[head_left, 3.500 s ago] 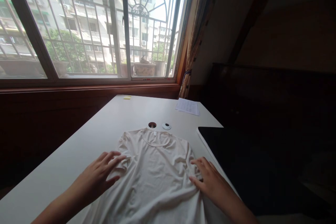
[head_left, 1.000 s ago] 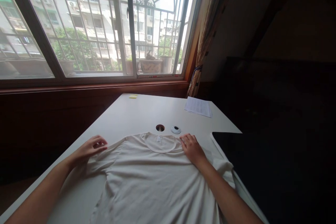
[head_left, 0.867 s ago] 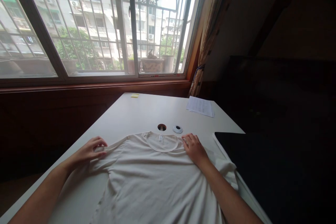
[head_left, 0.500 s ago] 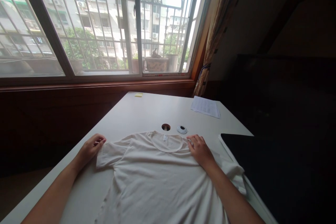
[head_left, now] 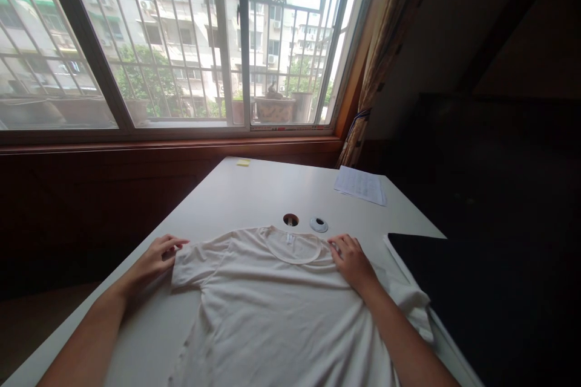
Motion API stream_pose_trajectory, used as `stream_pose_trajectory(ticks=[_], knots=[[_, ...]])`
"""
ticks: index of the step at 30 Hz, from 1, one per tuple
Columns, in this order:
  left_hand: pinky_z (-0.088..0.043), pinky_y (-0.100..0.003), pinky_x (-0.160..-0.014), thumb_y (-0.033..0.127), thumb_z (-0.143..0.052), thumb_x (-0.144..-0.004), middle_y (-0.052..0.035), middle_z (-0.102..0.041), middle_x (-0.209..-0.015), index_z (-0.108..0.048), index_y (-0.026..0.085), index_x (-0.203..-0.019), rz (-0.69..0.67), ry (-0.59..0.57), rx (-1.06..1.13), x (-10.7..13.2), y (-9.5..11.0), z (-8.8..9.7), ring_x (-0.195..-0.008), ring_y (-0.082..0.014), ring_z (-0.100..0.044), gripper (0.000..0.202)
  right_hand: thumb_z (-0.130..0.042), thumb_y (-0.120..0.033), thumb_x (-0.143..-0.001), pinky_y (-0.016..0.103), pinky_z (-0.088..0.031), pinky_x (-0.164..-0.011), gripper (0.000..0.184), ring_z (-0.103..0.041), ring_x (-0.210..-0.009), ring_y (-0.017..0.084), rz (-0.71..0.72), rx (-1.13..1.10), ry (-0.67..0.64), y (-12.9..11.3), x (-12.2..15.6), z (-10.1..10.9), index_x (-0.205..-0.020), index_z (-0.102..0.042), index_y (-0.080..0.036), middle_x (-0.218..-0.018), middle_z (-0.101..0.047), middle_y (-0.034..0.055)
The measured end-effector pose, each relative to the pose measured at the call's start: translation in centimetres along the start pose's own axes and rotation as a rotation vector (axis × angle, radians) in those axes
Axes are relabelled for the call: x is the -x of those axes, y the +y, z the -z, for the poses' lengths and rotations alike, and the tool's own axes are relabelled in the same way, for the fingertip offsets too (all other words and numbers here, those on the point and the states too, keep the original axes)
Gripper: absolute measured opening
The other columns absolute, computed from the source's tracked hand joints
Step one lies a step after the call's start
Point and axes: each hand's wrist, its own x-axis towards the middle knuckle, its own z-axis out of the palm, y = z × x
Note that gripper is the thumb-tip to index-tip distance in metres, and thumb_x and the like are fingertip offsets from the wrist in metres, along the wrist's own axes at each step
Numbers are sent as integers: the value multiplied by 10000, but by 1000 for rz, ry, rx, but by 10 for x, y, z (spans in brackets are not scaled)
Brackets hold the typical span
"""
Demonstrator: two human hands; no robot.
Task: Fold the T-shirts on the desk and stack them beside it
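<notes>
I have the shirt (head_left: 281,308) spread over the lower middle of the frame, pale and short-sleeved, lying on the white bench (head_left: 254,193) with its collar (head_left: 297,262) pointing up the frame and its hem running out of sight at the bottom edge. A small label (head_left: 289,239) shows inside the collar. Soft creases slant across the chest. At centre left, the left hand (head_left: 161,257) sits at the outer end of the near-flat left sleeve (head_left: 202,261), its fingers bent and the tips at the sleeve's upper corner; I can't tell from here whether they pinch the cloth. Right of centre, the right hand (head_left: 353,263) lies palm down over the shoulder just beside the collar, fingertips on the fabric, and again I can't make out whether they grip it or merely press. The right sleeve (head_left: 415,308) shows rumpled beyond that forearm, in the lower right. Just above the collar I see a round hole (head_left: 291,219) in the bench and, beside it, a pale ring (head_left: 319,224). Farther up are papers (head_left: 361,185) on the right and a yellow note (head_left: 243,162) near the far left corner. A black panel (head_left: 454,290) fills the lower right, a barred window (head_left: 245,72) the upper left, with a tied curtain (head_left: 363,115) alongside.
</notes>
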Motion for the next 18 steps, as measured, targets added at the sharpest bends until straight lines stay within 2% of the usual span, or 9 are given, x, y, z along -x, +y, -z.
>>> stream_pose_trajectory(ticks=[5, 8, 10, 14, 18], knots=[[-508, -369, -862, 555, -505, -878, -97, -675, -1073, -760, 219, -1084, 13, -50, 15, -5, -4, -5, -1003, -288, -596, 470, -488, -242, -961, 390, -437, -932, 234, -546, -998, 260, 1, 5, -6, 2, 0, -1, -1084, -684, -205, -1059, -649, 98], [-499, -392, -925, 517, -517, -844, -95, -686, -1132, -735, 221, -1149, 2, -40, 32, -6, -2, -9, -1083, -306, -594, 478, -489, -253, -963, 385, -444, -917, 238, -551, -994, 257, -3, 1, -3, 3, 0, -2, -1086, -688, -211, -1059, -654, 94], [-501, -396, -945, 439, -550, -805, -83, -698, -1113, -701, 228, -1217, 13, -4, 28, -7, 2, -15, -1066, -293, -617, 487, -494, -254, -962, 386, -446, -914, 233, -551, -991, 257, -7, -6, -5, 4, 0, -3, -1084, -689, -212, -1062, -653, 92], [-531, -377, -906, 338, -525, -825, -64, -716, -1028, -697, 226, -1181, 13, 91, 93, -11, 11, -29, -967, -259, -668, 411, -495, -248, -966, 385, -443, -921, 228, -549, -998, 259, -9, -12, -14, 5, 1, -3, -1086, -685, -209, -1067, -649, 91], [-522, -359, -926, 236, -468, -819, -70, -687, -1101, -692, 210, -1105, -4, 342, 99, -13, 12, -28, -1027, -252, -649, 365, -502, -238, -960, 378, -445, -912, 224, -555, -1004, 260, -8, -6, -12, 5, 1, -3, -1085, -684, -206, -1065, -650, 93]])
